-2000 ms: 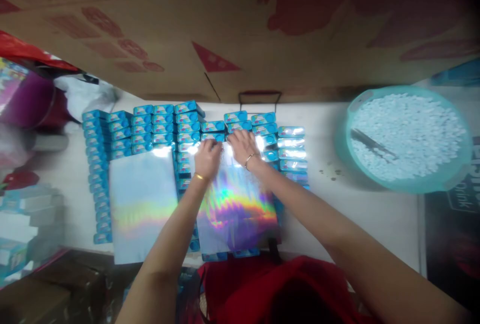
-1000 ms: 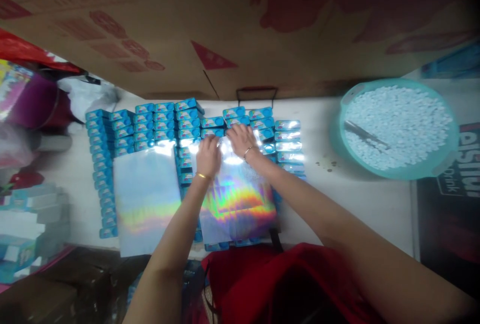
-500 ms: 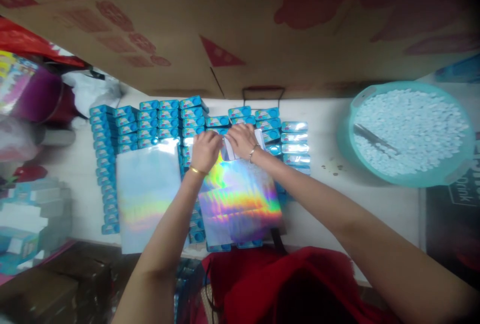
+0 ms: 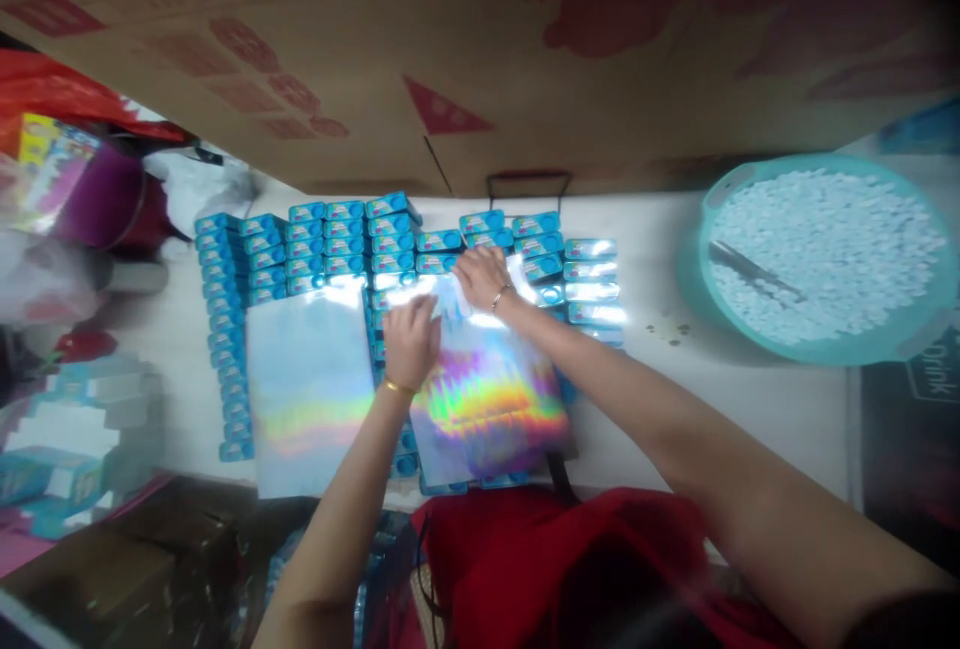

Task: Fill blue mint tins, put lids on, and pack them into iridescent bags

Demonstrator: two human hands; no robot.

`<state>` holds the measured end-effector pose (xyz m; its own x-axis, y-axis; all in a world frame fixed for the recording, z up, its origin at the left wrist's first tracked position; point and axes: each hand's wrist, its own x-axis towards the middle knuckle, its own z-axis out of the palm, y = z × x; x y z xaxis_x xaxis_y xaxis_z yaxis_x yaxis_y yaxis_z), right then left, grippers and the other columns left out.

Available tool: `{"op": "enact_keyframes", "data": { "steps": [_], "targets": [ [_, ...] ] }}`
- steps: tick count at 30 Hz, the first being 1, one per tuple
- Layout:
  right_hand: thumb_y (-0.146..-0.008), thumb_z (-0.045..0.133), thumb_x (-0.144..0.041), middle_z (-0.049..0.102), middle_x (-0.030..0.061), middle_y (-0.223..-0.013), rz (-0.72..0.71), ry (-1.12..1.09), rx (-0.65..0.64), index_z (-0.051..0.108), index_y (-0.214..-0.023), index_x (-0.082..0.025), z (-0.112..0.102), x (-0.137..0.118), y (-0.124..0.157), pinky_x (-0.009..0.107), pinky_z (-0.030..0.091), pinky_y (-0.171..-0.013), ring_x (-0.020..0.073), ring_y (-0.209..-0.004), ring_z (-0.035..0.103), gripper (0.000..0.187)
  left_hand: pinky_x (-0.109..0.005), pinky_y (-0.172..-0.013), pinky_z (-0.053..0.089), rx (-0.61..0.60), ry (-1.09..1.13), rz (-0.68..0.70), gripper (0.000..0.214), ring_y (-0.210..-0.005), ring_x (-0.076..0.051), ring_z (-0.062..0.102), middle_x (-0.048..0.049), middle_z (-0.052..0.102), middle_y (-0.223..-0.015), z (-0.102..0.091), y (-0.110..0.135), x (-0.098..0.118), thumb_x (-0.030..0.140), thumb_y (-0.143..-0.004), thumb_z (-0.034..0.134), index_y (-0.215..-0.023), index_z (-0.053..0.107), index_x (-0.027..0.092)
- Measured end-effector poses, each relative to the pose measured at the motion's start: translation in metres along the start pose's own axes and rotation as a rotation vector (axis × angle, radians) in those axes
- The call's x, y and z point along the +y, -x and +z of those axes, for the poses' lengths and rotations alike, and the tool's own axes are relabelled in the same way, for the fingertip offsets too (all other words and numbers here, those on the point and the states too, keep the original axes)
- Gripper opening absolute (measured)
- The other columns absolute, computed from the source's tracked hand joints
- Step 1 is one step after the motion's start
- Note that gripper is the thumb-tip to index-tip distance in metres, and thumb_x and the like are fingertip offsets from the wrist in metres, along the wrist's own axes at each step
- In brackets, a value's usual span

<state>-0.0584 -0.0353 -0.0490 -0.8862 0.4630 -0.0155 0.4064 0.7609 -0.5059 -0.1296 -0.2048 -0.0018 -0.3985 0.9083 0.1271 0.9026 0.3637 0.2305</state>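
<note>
Where the fingers meet the film, much is lost to glare and blur. The iridescent sheet lies over rows of small blue boxes, in front of the person; most of the boxes beneath it are covered, a few ends showing at the lower edge. Cannot tell whether it is a single layer or a bag.

Right hand: at the sheet's upper end, fingers bent over, tips hidden under the hand. Whether they pinch the film or only press on it, cannot tell. Left hand: at the sheet's left edge, lower than the right, fingers curled, thumb side toward the film. Contact unclear; grip cannot be read.

A second shiny sheet lies to the left, its lower right part behind the left forearm.

To the right, a turquoise basin filled with small pale pieces, too small to identify. A dark long tool lies on them, its type uncertain.

Large carton across the top, cut off by the frame, print partly in shadow. Stacked pale boxes at the left, blurred. Red cloth at the bottom, running out of view.
</note>
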Motion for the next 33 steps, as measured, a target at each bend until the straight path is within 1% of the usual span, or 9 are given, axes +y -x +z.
{"op": "enact_keyframes", "data": {
  "steps": [3, 5, 7, 10, 16, 20, 25, 29, 33],
  "targets": [
    [-0.1, 0.03, -0.032, 0.063, 0.009, -0.097, -0.018, 0.0, 0.023, 0.064, -0.092, -0.019, 0.0, 0.0, 0.003, 0.039, 0.025, -0.088, 0.0257, -0.099, 0.047, 0.037, -0.043, -0.086, 0.036, -0.004, -0.044, -0.037, 0.037, -0.106, -0.029, 0.053, -0.0168, 0.057, -0.125, 0.005, -0.022, -0.005, 0.031, -0.095, 0.039, -0.125, 0.055, 0.018],
    [-0.1, 0.029, -0.032, 0.063, 0.0089, -0.096, -0.024, 0.002, 0.04, 0.064, -0.09, -0.019, 0.0, 0.0, 0.005, 0.039, 0.025, -0.088, 0.0252, -0.098, 0.047, 0.038, -0.043, -0.085, 0.036, -0.048, -0.058, -0.008, 0.035, -0.105, -0.029, 0.053, -0.0152, 0.056, -0.128, 0.012, -0.039, -0.008, 0.029, -0.095, 0.038, -0.121, 0.058, 0.02],
    [-0.1, 0.029, -0.032, 0.063, 0.0086, -0.095, -0.023, 0.004, 0.052, 0.064, -0.089, -0.02, 0.001, 0.001, 0.005, 0.039, 0.026, -0.087, 0.0249, -0.097, 0.048, 0.038, -0.043, -0.085, 0.036, -0.089, -0.057, 0.018, 0.032, -0.104, -0.028, 0.054, -0.0133, 0.058, -0.128, 0.02, -0.049, -0.009, 0.027, -0.095, 0.037, -0.115, 0.062, 0.021],
    [-0.099, 0.03, -0.031, 0.063, 0.0088, -0.095, -0.027, -0.002, 0.069, 0.064, -0.09, -0.02, 0.004, 0.003, 0.003, 0.039, 0.026, -0.088, 0.025, -0.097, 0.048, 0.037, -0.044, -0.088, 0.035, -0.097, -0.036, 0.026, 0.032, -0.106, -0.028, 0.053, -0.0122, 0.059, -0.128, 0.028, -0.045, -0.009, 0.025, -0.095, 0.036, -0.114, 0.062, 0.023],
    [-0.099, 0.03, -0.03, 0.063, 0.0092, -0.095, -0.015, -0.006, 0.083, 0.064, -0.09, -0.019, 0.005, 0.003, 0.002, 0.04, 0.026, -0.089, 0.0254, -0.098, 0.047, 0.036, -0.046, -0.095, 0.031, -0.066, -0.022, 0.057, 0.034, -0.116, -0.029, 0.049, -0.0109, 0.055, -0.133, 0.029, -0.023, -0.006, 0.027, -0.095, 0.037, -0.121, 0.059, 0.024],
    [-0.099, 0.03, -0.029, 0.063, 0.0087, -0.094, -0.018, -0.016, 0.08, 0.063, -0.088, -0.019, 0.005, 0.004, 0.002, 0.04, 0.026, -0.089, 0.0251, -0.096, 0.048, 0.036, -0.044, -0.089, 0.034, -0.032, -0.075, -0.043, 0.04, -0.112, -0.03, 0.051, -0.0152, 0.052, -0.136, 0.03, -0.028, -0.003, 0.03, -0.096, 0.035, -0.13, 0.053, 0.02],
    [-0.099, 0.03, -0.031, 0.063, 0.0097, -0.095, -0.018, -0.018, 0.082, 0.063, -0.089, -0.019, 0.007, 0.004, 0.001, 0.04, 0.027, -0.088, 0.026, -0.095, 0.047, 0.037, -0.045, -0.09, 0.032, -0.085, -0.098, -0.004, 0.038, -0.114, -0.03, 0.05, -0.0129, 0.052, -0.137, 0.028, -0.035, -0.003, 0.031, -0.096, 0.034, -0.124, 0.058, 0.023],
    [-0.099, 0.031, -0.03, 0.063, 0.0097, -0.094, -0.019, -0.022, 0.083, 0.063, -0.088, -0.018, 0.005, 0.003, 0.001, 0.04, 0.027, -0.088, 0.0261, -0.096, 0.047, 0.036, -0.045, -0.091, 0.031, -0.066, -0.074, 0.003, 0.036, -0.116, -0.029, 0.05, -0.012, 0.055, -0.135, 0.029, -0.031, -0.002, 0.032, -0.096, 0.035, -0.12, 0.06, 0.022],
    [-0.098, 0.033, -0.028, 0.063, 0.0088, -0.093, -0.022, -0.01, 0.092, 0.063, -0.087, -0.018, 0.005, 0.003, 0.001, 0.04, 0.027, -0.088, 0.0254, -0.095, 0.048, 0.034, -0.044, -0.092, 0.031, -0.017, -0.032, -0.068, 0.04, -0.115, -0.03, 0.05, -0.0151, 0.054, -0.135, 0.033, -0.032, -0.001, 0.036, -0.096, 0.036, -0.125, 0.057, 0.018]
  ]
}}
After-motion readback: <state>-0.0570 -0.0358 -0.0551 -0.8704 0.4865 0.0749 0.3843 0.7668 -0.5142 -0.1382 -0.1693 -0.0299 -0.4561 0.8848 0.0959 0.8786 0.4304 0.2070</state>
